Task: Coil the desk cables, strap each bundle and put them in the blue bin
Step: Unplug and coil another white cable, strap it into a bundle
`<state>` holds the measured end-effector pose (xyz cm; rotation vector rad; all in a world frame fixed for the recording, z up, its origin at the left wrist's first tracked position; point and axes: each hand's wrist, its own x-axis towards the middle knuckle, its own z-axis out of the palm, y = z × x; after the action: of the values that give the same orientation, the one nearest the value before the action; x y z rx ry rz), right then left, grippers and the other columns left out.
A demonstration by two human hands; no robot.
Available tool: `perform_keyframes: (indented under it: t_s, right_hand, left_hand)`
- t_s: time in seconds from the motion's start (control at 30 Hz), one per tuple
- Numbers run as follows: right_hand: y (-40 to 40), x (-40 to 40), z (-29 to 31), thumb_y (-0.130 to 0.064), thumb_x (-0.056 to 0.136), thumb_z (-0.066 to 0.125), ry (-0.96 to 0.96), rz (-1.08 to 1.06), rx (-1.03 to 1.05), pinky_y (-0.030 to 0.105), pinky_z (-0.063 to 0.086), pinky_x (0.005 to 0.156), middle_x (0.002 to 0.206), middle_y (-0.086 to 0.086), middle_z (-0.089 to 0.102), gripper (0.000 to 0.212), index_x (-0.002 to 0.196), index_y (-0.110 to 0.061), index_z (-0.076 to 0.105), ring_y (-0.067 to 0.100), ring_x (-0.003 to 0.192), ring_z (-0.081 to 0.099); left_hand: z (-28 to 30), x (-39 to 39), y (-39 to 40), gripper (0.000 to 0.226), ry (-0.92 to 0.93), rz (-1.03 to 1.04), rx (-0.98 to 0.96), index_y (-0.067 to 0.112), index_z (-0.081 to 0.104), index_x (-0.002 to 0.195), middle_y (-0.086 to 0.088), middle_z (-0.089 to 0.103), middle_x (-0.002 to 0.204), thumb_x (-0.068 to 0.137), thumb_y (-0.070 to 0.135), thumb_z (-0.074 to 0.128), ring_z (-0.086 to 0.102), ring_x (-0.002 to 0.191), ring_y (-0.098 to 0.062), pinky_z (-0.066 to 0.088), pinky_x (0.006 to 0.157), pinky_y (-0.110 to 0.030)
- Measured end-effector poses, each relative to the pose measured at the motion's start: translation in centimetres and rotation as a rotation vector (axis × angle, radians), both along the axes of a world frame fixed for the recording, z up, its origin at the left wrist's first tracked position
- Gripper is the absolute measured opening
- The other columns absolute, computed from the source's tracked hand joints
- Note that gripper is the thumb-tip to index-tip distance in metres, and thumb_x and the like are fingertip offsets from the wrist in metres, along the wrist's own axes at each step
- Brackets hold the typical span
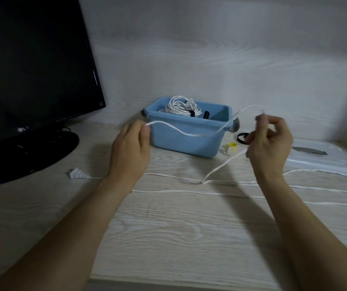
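A blue bin stands at the back of the desk with a strapped white cable coil inside. My left hand pinches a loose white cable in front of the bin. The cable arcs across to my right hand, which pinches it high with curled fingers, blurred. From there it drops to the desk and runs in long strands left to a white plug. A black strap loop and a yellow strap lie right of the bin.
A black monitor on a round base fills the left side. A white flat device lies at the right edge, with cable strands passing in front of it. The wall rises right behind the bin.
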<state>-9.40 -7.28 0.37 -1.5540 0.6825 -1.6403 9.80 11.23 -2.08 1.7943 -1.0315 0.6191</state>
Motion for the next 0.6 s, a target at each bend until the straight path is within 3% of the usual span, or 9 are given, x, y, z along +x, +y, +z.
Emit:
perform_keyframes:
  t_s: [0.07,0.13,0.2,0.27,0.37,0.47,0.53,0.6]
  right_hand:
    - [0.6,0.5,-0.5,-0.034,0.101,0.056,0.173,0.127,0.013,0.022,0.036,0.034,0.055,0.004,0.064,0.026,0.099,-0.009,0.064,0.012,0.033,0.046]
    - [0.9,0.6,-0.9,-0.032,0.101,0.055,0.286,0.334,0.042,0.024,0.040,0.033,0.068,0.007,0.073,0.022,0.106,-0.013,0.067,0.017,0.033,0.046]
    - [1.2,0.3,-0.8,-0.029,0.098,0.053,0.311,0.688,0.210,0.025,0.045,0.034,0.082,0.014,0.075,0.027,0.111,-0.010,0.066,0.018,0.034,0.050]
    - [1.7,-0.1,-0.2,-0.030,0.097,0.047,0.333,0.944,0.414,0.026,0.052,0.038,0.083,0.018,0.073,0.034,0.104,-0.002,0.065,0.020,0.038,0.058]
    - [1.8,-0.3,0.4,-0.025,0.105,0.038,0.321,0.957,0.520,0.022,0.047,0.034,0.077,0.014,0.072,0.031,0.087,-0.008,0.058,0.017,0.040,0.059]
    - [0.2,-1.1,1.3,-0.032,0.104,0.039,0.267,0.950,0.660,0.012,0.026,0.026,0.064,0.002,0.064,0.031,0.081,-0.018,0.054,0.005,0.028,0.037]
    - [-0.5,-2.7,3.0,-0.035,0.096,0.052,0.292,1.001,0.683,0.011,0.024,0.025,0.058,-0.002,0.057,0.028,0.074,-0.019,0.058,0.001,0.028,0.032]
    - [-0.7,-5.0,5.1,-0.037,0.072,0.080,0.337,0.952,0.520,0.013,0.035,0.034,0.059,-0.003,0.053,0.027,0.062,-0.022,0.060,0.003,0.038,0.043]
  left_hand:
    - [0.3,-0.3,0.0,0.024,-0.006,-0.053,-0.082,0.002,0.060,0.107,-0.007,0.050,0.100,0.103,0.014,0.040,0.044,0.085,-0.007,0.032,0.074,-0.013]
    - [0.2,-0.6,0.0,0.025,-0.054,-0.138,-0.102,0.001,0.062,0.108,-0.010,0.051,0.102,0.102,0.011,0.040,0.045,0.086,-0.005,0.032,0.077,-0.004]
    - [0.3,-0.8,0.0,0.024,-0.092,-0.152,-0.141,0.003,0.064,0.104,-0.007,0.056,0.094,0.103,0.013,0.042,0.047,0.081,-0.006,0.034,0.072,-0.007]
    - [0.5,-0.9,0.2,0.026,-0.060,-0.104,-0.191,0.007,0.065,0.104,0.002,0.054,0.081,0.103,0.021,0.043,0.046,0.073,-0.008,0.034,0.064,-0.017]
    - [0.8,-1.1,0.6,0.023,-0.034,-0.032,-0.245,0.009,0.064,0.102,0.007,0.052,0.073,0.103,0.024,0.046,0.047,0.063,-0.014,0.035,0.059,-0.026]
    - [0.9,-0.6,1.4,0.025,-0.008,0.050,-0.214,0.007,0.061,0.094,-0.004,0.063,0.071,0.102,0.025,0.046,0.057,0.062,-0.025,0.038,0.057,-0.031]
    - [1.6,0.1,2.1,0.031,0.016,0.099,-0.194,0.007,0.061,0.091,-0.013,0.065,0.072,0.102,0.028,0.042,0.059,0.065,-0.033,0.044,0.057,-0.039]
    - [3.2,0.3,2.9,0.033,0.054,0.095,-0.232,0.006,0.061,0.091,-0.013,0.067,0.077,0.102,0.028,0.039,0.060,0.071,-0.034,0.047,0.062,-0.044]
